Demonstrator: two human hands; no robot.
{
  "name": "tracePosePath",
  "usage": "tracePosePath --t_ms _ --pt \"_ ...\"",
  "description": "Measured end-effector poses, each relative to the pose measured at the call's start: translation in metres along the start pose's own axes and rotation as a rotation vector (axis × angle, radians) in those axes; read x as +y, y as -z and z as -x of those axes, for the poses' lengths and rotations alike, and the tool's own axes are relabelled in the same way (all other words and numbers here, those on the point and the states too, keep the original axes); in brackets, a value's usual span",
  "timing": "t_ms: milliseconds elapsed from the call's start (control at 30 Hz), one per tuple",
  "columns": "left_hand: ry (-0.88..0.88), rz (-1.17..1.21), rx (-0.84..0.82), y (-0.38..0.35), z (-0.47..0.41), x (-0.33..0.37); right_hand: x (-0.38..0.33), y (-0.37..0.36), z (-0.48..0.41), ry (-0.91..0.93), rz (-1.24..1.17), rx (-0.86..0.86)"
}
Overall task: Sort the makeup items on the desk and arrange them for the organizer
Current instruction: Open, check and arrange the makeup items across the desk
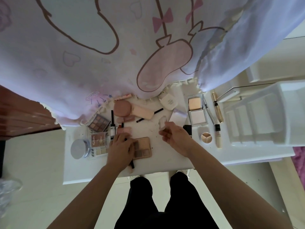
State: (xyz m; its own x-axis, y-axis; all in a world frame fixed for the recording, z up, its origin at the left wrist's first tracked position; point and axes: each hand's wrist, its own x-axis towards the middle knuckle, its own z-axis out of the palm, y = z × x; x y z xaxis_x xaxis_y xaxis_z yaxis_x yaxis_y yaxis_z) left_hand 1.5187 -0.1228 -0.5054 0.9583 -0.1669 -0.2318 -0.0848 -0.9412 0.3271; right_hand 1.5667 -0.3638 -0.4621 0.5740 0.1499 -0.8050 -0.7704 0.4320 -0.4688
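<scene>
While the left hand [120, 147] grips a pencil [132, 164] over the palette [144, 148] edge, right hand [175, 138] fingers pinch a clear case [162, 123].

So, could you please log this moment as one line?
phase: sorting | left hand: rests on brown palette | right hand: holds clear case | organizer: desk's right side

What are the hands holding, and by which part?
The right hand pinches a small clear plastic case at its near end. The left hand rests on the tan rectangular eyeshadow palette; whether it grips anything is unclear.
</scene>
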Motion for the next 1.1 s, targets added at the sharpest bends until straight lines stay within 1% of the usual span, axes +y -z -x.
tracePosePath --t_ms 67,133,267,300,333,400,467,567,633,700,800,867,933,967,1033,1100 --pt "0.035 0.027 0.035 -0.002 -0.005 0.001 0.005 0.006 -0.002 -0.063 -0.11 -0.042" --pt "0.08 0.075 0.076 -0.004 -0.01 0.002 0.01 0.009 -0.004 -0.079 -0.13 -0.068" --pt "0.155 0.188 0.12 -0.007 -0.02 0.005 0.022 0.01 -0.012 -0.018 -0.049 0.028" --pt "0.174 0.227 0.13 -0.006 -0.022 0.007 0.025 0.01 -0.014 0.024 0.037 0.057" --pt "0.188 0.268 0.145 -0.006 -0.024 0.01 0.029 0.011 -0.015 0.078 0.185 0.089" --pt "0.2 0.308 0.168 -0.008 -0.026 0.012 0.036 0.014 -0.016 0.22 0.552 0.136" --pt "0.196 0.296 0.172 -0.011 -0.028 0.01 0.042 0.016 -0.017 0.316 0.793 0.154" --pt "0.186 0.256 0.181 -0.019 -0.029 0.006 0.048 0.021 -0.015 0.421 1.172 0.23" --pt "0.172 0.229 0.206 -0.023 -0.028 0.005 0.05 0.025 -0.012 0.497 1.401 0.238" --pt "0.164 0.215 0.225 -0.025 -0.028 0.005 0.048 0.029 -0.011 0.519 1.525 0.176" --pt "0.157 0.217 0.243 -0.026 -0.028 0.005 0.043 0.032 -0.014 0.491 1.656 0.039" --pt "0.153 0.227 0.25 -0.026 -0.027 0.005 0.04 0.033 -0.018 0.524 1.755 -0.006" --pt "0.148 0.237 0.252 -0.025 -0.027 0.006 0.037 0.032 -0.022 0.54 1.777 -0.014" --pt "0.148 0.246 0.25 -0.024 -0.026 0.006 0.036 0.033 -0.024 0.546 1.74 -0.007" --pt "0.156 0.274 0.242 -0.021 -0.025 0.007 0.036 0.035 -0.024 0.554 1.553 0.033" --pt "0.172 0.317 0.231 -0.017 -0.025 0.009 0.034 0.035 -0.022 0.516 1.264 0.08"
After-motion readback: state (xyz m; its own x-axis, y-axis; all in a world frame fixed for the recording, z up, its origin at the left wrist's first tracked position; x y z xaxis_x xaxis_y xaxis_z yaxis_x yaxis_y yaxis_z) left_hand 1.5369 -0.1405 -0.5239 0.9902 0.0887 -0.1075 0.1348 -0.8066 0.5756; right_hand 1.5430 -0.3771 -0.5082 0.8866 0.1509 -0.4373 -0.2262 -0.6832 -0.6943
